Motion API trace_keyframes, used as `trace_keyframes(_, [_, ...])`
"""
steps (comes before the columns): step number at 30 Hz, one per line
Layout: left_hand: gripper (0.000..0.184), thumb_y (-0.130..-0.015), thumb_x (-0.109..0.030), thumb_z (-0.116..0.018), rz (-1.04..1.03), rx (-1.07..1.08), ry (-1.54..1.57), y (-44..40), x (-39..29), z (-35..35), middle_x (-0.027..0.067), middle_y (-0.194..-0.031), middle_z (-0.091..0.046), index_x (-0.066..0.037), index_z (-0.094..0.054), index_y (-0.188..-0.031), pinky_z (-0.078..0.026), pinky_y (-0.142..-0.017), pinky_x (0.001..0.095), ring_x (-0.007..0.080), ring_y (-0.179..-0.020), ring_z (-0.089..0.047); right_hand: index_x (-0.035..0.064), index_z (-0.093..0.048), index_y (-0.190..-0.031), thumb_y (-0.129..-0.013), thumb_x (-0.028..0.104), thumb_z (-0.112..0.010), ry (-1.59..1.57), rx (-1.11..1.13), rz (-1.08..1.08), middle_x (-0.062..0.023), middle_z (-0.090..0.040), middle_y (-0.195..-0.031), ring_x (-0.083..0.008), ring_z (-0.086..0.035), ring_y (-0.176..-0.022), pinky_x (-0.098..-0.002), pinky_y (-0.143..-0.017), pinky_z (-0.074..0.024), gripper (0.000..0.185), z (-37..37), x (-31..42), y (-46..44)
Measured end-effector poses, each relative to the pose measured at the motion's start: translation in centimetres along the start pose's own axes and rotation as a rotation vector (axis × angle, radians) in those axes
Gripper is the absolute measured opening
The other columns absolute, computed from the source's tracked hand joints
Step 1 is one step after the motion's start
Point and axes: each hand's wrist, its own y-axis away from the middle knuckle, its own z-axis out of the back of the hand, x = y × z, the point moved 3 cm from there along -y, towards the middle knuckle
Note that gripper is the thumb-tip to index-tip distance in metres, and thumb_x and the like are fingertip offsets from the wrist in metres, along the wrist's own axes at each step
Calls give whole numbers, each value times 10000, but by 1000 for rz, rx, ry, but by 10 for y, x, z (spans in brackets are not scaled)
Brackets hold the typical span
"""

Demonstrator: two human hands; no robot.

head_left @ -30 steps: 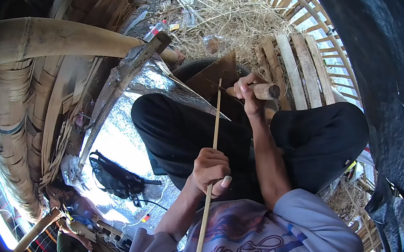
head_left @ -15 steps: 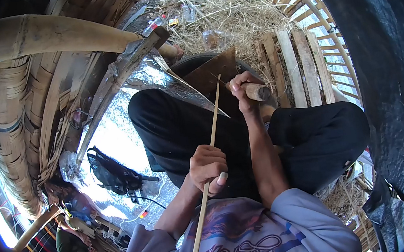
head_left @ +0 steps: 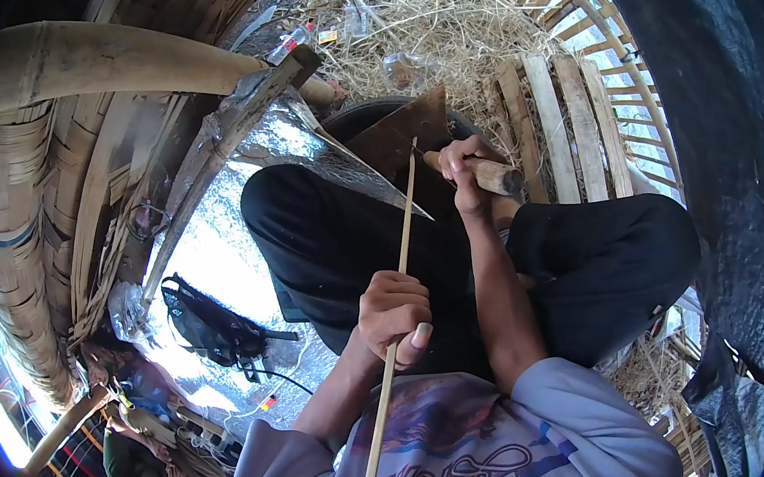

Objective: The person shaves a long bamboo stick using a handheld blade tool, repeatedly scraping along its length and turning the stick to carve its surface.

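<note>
Head view: the right hand, fingers curled round a wooden handle, is swinging it slightly outward; the left hand is clenching the pale strip over the black trousers (tip barely shifting), so work is seemingly staying there.

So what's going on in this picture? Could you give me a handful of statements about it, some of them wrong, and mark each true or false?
1. The left hand grips a long thin strip. True.
2. The right hand is empty. False: it is closed around a wooden handle.
3. The black bag is on the right of the picture. False: it is on the left.
4. Dry straw is strewn beyond the hands. True.
5. The trousers are white. False: they are black.
</note>
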Motion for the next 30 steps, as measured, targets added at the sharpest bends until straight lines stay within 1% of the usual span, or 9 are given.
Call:
trace_keyframes(5, [270, -855, -120, -458, 19, -47, -27, 0, -3, 5, 37, -462, -354, -45, -429, -597, -276, -358, 305, 189, -338, -364, 26, -484, -681, -761, 92, -619, -153, -71, -93, -20, -501, -593, -77, -452, -521, -226, -501, -368, 170, -2, 9, 1])
trace_keyframes(7, [275, -859, -124, -458, 23, -36, -27, 2, -3, 1, 38, -464, -358, -46, -427, -597, -276, -358, 305, 188, -338, -365, 33, -493, -671, -760, 95, -636, 11, -23, 26, -19, -503, -576, -77, -451, -512, -229, -495, -361, 180, 2, 2, 7])
trace_keyframes(9, [280, -863, -128, -458, 7, -11, -23, -1, -1, -1, 38, -465, -361, -47, -425, -597, -276, -359, 305, 186, -338, -365, 52, -493, -646, -762, 101, -641, 296, -3, -27, -5, -507, -558, -75, -450, -507, -226, -495, -355, 195, 9, 0, 6])
trace_keyframes(13, [293, -874, -146, -455, 18, -68, -46, 2, -1, 5, 41, -468, -370, -44, -427, -601, -285, -362, 300, 186, -341, -370, 43, -488, -673, -774, 122, -603, -144, -59, -29, -11, -538, -617, -72, -463, -523, -214, -507, -363, 172, 5, 18, 2])
trace_keyframes(17, [292, -873, -141, -449, -22, -91, -30, 0, 0, -3, 41, -466, -360, -34, -425, -603, -281, -356, 300, 180, -335, -357, 44, -486, -670, -776, 134, -628, 154, -30, -24, 0, -515, -584, -62, -464, -518, -218, -505, -369, 198, 9, -3, 6])
trace_keyframes(19, [291, -872, -137, -448, -14, -103, -49, 3, 1, -1, 41, -465, -357, -30, -424, -603, -279, -354, 300, 177, -333, -353, 43, -485, -671, -784, 124, -621, 113, -80, -48, -9, -497, -573, -69, -450, -508, -227, -500, -366, 195, 12, 5, 0])
trace_keyframes(21, [291, -871, -135, -445, -33, -163, -48, 6, 1, 1, 36, -466, -354, -27, -423, -602, -272, -348, 298, 171, -334, -351, 47, -486, -679, -786, 96, -606, -169, -85, -34, -24, -485, -591, -77, -435, -525, -235, -501, -366, 168, 12, 16, 0])
trace_keyframes(27, [302, -872, -119, -430, -40, -246, -82, 6, 2, -8, 32, -461, -355, -30, -403, -584, -281, -347, 285, 168, -330, -349, 41, -468, -711, -814, 133, -577, 49, -21, -30, -19, -454, -582, -90, -427, -510, -230, -488, -347, 177, 17, 2, 1])
trace_keyframes(30, [308, -874, -116, -432, -53, -277, -115, 6, 1, -5, 31, -459, -357, -27, -401, -581, -287, -346, 281, 166, -326, -347, 45, -465, -707, -802, 133, -574, -218, -71, -23, -15, -463, -594, -87, -432, -521, -221, -508, -359, 169, 12, 20, -1])
